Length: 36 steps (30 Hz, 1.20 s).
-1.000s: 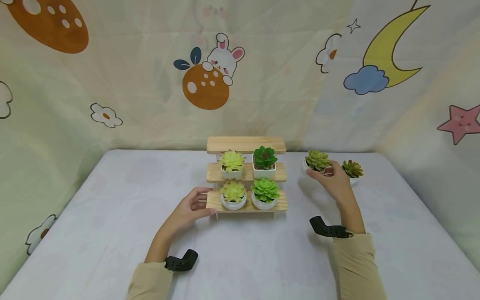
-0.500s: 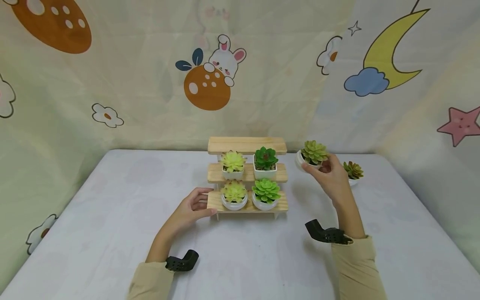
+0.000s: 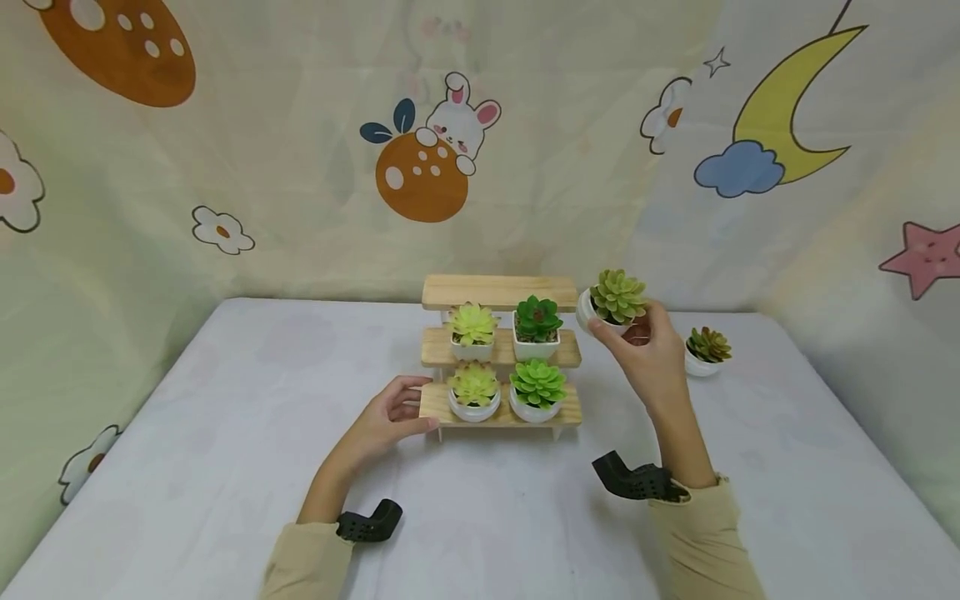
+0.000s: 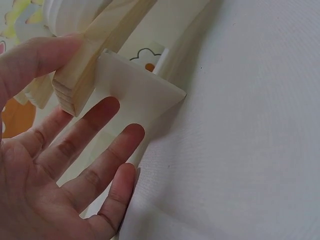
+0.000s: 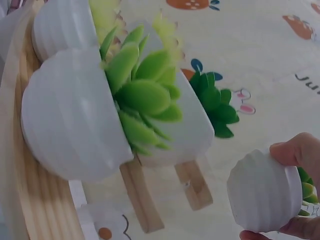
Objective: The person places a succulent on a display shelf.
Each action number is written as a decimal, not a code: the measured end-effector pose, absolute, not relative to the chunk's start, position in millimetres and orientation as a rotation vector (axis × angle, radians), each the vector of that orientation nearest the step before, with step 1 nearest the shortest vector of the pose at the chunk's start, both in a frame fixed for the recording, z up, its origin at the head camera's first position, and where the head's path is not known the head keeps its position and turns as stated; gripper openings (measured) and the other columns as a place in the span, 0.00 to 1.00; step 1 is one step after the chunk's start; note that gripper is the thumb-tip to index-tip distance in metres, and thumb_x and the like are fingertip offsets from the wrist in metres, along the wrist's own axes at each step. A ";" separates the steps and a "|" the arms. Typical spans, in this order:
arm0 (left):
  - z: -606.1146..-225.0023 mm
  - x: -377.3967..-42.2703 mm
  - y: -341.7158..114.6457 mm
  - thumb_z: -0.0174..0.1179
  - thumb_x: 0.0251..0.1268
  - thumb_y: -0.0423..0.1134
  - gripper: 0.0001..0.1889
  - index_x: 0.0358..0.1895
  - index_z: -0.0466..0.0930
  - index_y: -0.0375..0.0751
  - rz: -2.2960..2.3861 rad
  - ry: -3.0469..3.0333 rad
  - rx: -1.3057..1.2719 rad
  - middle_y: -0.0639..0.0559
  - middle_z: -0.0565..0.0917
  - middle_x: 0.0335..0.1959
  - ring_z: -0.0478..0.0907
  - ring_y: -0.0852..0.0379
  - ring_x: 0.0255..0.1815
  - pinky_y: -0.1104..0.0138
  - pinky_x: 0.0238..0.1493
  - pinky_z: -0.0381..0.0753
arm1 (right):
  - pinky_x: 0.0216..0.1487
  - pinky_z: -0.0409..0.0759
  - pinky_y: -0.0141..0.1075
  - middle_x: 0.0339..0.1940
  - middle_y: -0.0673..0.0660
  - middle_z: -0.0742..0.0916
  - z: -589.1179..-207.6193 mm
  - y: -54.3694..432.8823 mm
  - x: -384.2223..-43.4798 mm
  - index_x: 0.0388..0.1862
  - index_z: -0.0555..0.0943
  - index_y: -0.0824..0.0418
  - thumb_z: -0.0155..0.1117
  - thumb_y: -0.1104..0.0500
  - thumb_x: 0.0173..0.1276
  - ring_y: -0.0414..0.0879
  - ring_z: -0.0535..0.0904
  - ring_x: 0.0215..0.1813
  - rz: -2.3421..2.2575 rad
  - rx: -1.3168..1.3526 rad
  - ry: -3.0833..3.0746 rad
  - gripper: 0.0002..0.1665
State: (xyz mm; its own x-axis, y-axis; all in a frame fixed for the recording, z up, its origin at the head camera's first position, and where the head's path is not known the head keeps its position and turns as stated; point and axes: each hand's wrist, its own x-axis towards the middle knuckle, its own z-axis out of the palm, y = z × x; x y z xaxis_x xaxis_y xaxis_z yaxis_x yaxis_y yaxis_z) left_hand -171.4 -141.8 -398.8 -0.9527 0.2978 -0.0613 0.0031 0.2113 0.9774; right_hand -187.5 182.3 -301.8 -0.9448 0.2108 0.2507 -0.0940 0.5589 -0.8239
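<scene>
A three-tier wooden plant stand (image 3: pixel 501 292) stands at the table's middle. My left hand (image 3: pixel 393 410) grips the left end of its lowest board. In the left wrist view the thumb (image 4: pixel 37 60) lies on the board and the index finger goes behind it; the other fingers spread below. My right hand (image 3: pixel 648 350) holds a potted succulent (image 3: pixel 617 298) in the air, right of the top tier. Its ribbed white pot (image 5: pixel 262 192) is pinched between thumb and fingers in the right wrist view. Two potted succulents stand on the middle tier and two on the lowest.
Another small potted succulent (image 3: pixel 707 350), with brownish-green leaves, stands on the white-covered table (image 3: pixel 480 517) at the right. A printed cloth (image 3: pixel 300 150) hangs behind the table. The stand's white side support (image 4: pixel 137 82) reaches down to the tabletop.
My right hand has lifted the potted succulent off the table and carried it left toward the stand. The left hand keeps its place on the lowest board.
</scene>
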 end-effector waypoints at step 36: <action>-399.3 -170.2 -140.2 0.66 0.54 0.37 0.31 0.62 0.65 0.43 1.833 2.230 0.252 0.41 0.75 0.54 0.77 0.51 0.50 0.64 0.48 0.76 | 0.44 0.74 0.43 0.45 0.60 0.77 -244.7 100.8 -241.0 0.63 0.63 0.61 0.64 0.38 0.58 0.51 0.74 0.46 1.213 0.365 -2.810 0.43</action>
State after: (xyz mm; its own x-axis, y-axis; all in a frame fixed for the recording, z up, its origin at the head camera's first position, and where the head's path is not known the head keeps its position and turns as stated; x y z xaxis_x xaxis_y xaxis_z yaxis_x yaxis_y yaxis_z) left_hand -170.2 -140.2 -399.3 -0.9555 0.2846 -0.0777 -0.0212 0.1964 0.9803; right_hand -241.0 100.8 -244.7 -0.9702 -0.1922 0.1473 -0.2390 0.6625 -0.7099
